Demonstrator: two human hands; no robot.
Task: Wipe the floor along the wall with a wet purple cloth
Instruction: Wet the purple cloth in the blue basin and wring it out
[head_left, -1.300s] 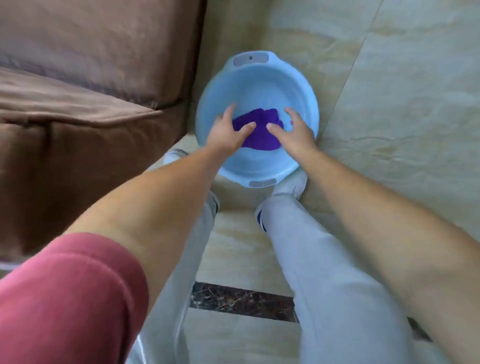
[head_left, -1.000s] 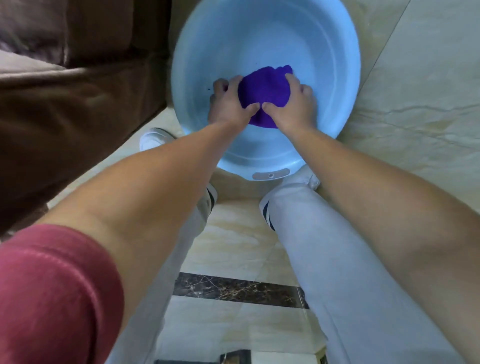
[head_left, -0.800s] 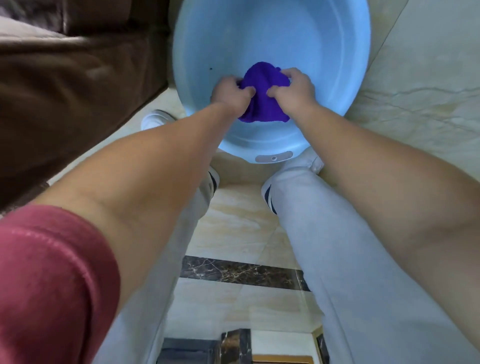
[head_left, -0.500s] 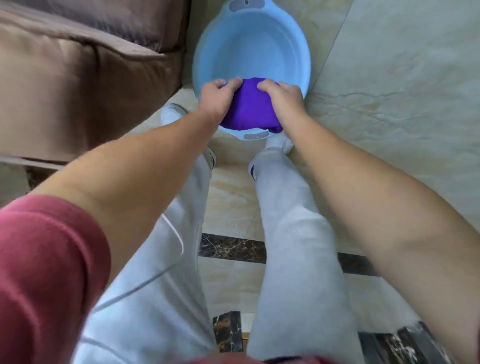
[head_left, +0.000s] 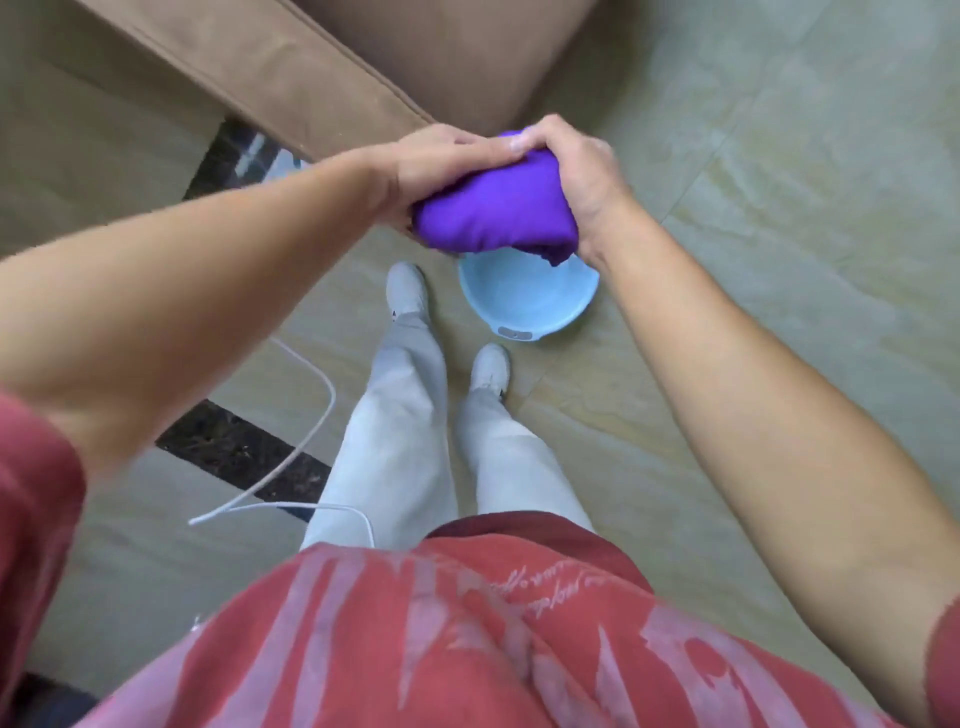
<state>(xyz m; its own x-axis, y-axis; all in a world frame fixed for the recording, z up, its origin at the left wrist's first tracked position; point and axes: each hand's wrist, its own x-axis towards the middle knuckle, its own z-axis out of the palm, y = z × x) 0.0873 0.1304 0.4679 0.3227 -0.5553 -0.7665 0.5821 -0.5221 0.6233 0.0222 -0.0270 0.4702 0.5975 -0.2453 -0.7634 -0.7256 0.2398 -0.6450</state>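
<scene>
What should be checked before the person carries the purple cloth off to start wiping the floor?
1. Cloth held in both hands: ok. The left hand and right hand grip the bunched purple cloth.
2. Cloth lifted out of the blue basin: ok.
3. Cloth wrung, not dripping: cannot tell.
4. Footing: not ok. A white cable lies on the floor beside the left leg.
5. Wall in sight: not ok. Only the brown sofa and floor tiles show.
</scene>
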